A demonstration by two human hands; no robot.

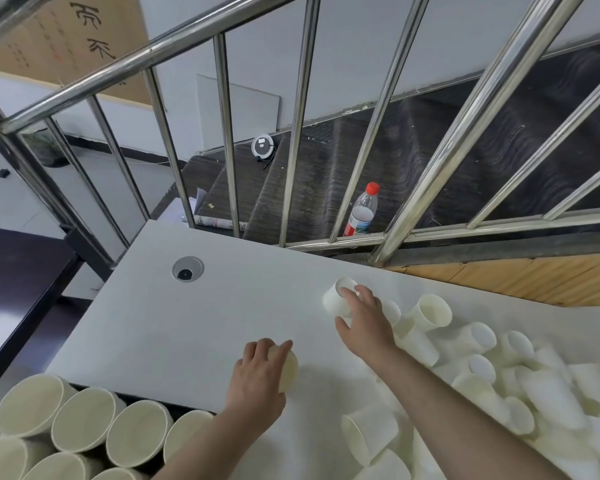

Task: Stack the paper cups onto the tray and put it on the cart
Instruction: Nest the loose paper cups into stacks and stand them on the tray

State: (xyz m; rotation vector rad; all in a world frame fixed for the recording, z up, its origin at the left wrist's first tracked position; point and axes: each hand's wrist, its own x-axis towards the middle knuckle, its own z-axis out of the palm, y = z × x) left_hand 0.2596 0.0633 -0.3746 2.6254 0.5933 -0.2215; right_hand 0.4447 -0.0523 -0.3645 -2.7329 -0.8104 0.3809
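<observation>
Stacked cups (84,427) stand mouth-up at the lower left; the left hand (257,379) curls its fingers around one cup (289,368) on the white table (187,313), the right hand (364,320) grips another cup (336,299), beside a loose cup pile (516,375) on the right

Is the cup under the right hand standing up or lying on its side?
On its side. The cup lies on the table, its flat base facing the camera; the right hand grips it from above.
</observation>
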